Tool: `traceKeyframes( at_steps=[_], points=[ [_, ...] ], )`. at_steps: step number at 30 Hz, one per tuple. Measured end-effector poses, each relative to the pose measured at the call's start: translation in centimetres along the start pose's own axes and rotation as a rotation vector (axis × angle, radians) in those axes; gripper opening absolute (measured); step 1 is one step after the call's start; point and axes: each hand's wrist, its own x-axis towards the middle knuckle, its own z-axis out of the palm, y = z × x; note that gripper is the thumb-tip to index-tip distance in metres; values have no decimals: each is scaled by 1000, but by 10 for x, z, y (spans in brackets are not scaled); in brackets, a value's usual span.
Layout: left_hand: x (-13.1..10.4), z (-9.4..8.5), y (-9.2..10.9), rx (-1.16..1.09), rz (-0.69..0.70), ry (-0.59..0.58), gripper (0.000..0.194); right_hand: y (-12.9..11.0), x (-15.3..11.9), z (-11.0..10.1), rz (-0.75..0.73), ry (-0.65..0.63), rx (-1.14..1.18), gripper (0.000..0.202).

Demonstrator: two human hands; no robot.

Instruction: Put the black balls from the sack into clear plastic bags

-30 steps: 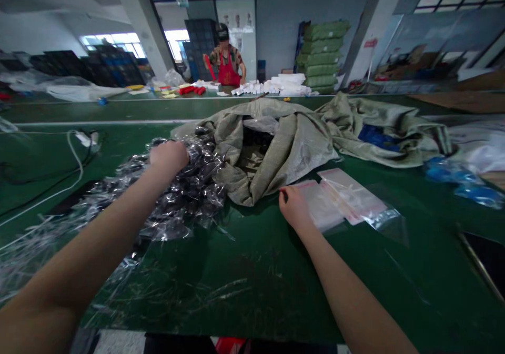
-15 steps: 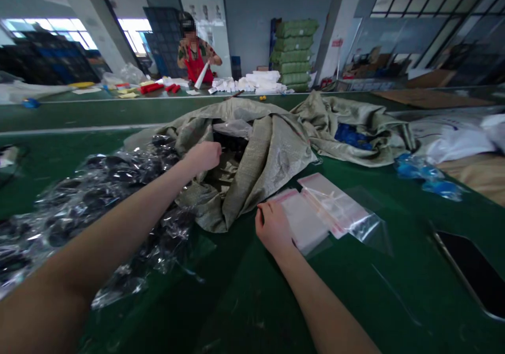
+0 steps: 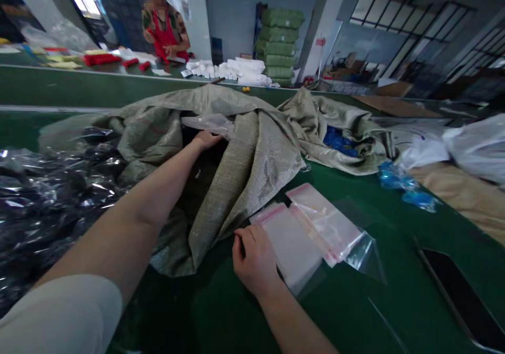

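My left hand (image 3: 208, 139) reaches into the mouth of a grey-green woven sack (image 3: 232, 185), under a flap of clear plastic (image 3: 211, 124). Its fingers are mostly hidden there, so what they touch cannot be made out. Beside the sack's right edge, my right hand (image 3: 254, 256) rests on the green table with its fingers curled and thumb near the index finger. Whether anything small is between them cannot be told. Just right of that hand lie flat stacks of clear plastic bags (image 3: 290, 243) with pink edges. Dark items in clear wrapping (image 3: 51, 201) are heaped at the left.
A phone (image 3: 461, 296) lies at the right. Behind it are blue wrapped items (image 3: 408, 185) and a second woven sack (image 3: 347, 117) with blue contents. Across the far table (image 3: 118, 86) a person in a red apron (image 3: 165, 33) stands near white items (image 3: 232, 70).
My left hand has gone deeper into the sack, its forearm now over the sack's edge. The view has shifted and tilted. My right hand stays beside the clear bags.
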Motion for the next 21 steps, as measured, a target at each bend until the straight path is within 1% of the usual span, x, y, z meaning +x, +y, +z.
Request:
traceKeyframes(
  at_steps=[2, 4, 6, 7, 8, 9, 10, 11, 12, 14, 15, 16, 17, 18, 19, 20, 21],
  points=[
    [-9, -4, 3, -6, 40, -71, 66, 0, 1, -1, -6, -2, 3, 13],
    [-25, -13, 10, -17, 172, -159, 65, 1, 3, -1, -13, 7, 12, 13],
    [-43, -26, 18, 31, 312, -262, 63, 2, 3, -2, -13, 17, 30, 12],
    [-50, -34, 21, 67, 345, -315, 60, 1, 3, -3, -13, 20, 42, 12],
    [-55, -42, 23, 98, 348, -360, 54, 0, 1, -4, -19, 20, 56, 12],
    [-60, -51, 23, 124, 320, -376, 47, -3, -1, -7, -33, 19, 72, 13],
    [-62, -59, 21, 144, 271, -361, 41, -8, -3, -10, -56, 18, 89, 13],
    [-63, -66, 17, 161, 213, -319, 39, -16, -5, -15, -85, 16, 108, 14],
    [-64, -72, 12, 177, 155, -254, 40, -25, -5, -20, -115, 19, 126, 15],
    [-62, -81, -3, 204, 35, -69, 51, -45, 7, -29, -114, 21, 137, 19],
    [-61, -83, -11, 206, -19, 20, 58, -54, 21, -32, -120, 36, 130, 20],
    [-59, -85, -19, 200, -61, 106, 66, -62, 41, -32, -135, 70, 111, 21],
    [-57, -85, -27, 189, -80, 178, 72, -66, 67, -28, -168, 86, 80, 23],
    [-55, -85, -34, 174, -75, 227, 73, -67, 97, -21, -199, 89, 30, 27],
    [-52, -85, -40, 155, -47, 245, 67, -64, 131, -11, -223, 93, -43, 36],
    [-49, -86, -45, 135, -7, 236, 56, -57, 165, 0, -215, 91, -134, 49],
    [-47, -87, -49, 112, 25, 222, 41, -48, 198, 13, -166, 70, -230, 62]
  ],
)
